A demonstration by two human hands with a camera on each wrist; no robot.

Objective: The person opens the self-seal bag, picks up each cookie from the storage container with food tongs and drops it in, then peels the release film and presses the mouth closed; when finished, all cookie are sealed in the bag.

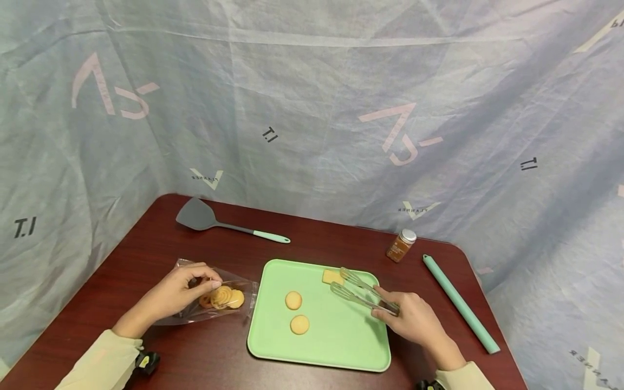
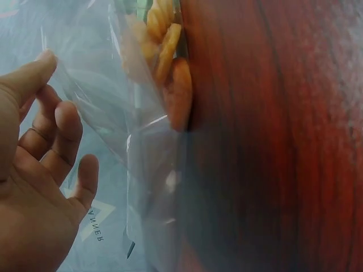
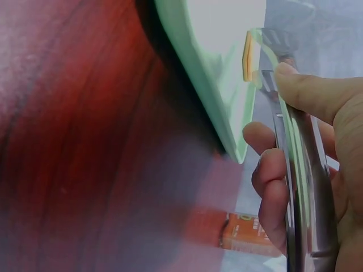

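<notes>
My left hand (image 1: 182,290) pinches the upper edge of a clear plastic bag (image 2: 96,85) between thumb and forefinger. Round biscuits (image 1: 222,297) lie inside the bag, some ridged or ring-shaped. My right hand (image 1: 411,316) holds metal tongs (image 1: 363,298) over a light green tray (image 1: 336,344). The tips of the tongs stand apart at the right side of a square cracker (image 1: 331,277) near the tray's far edge; whether they touch it I cannot tell. Two round biscuits (image 1: 293,300) lie apart on the tray's left half.
A grey spatula (image 1: 197,215) with a mint handle lies at the back left of the dark red table (image 1: 205,357). A small jar (image 1: 401,246) with a silvery lid stands behind the tray. A long green stick-like tool (image 1: 460,303) lies along the right side. Printed cloth (image 1: 302,108) hangs behind.
</notes>
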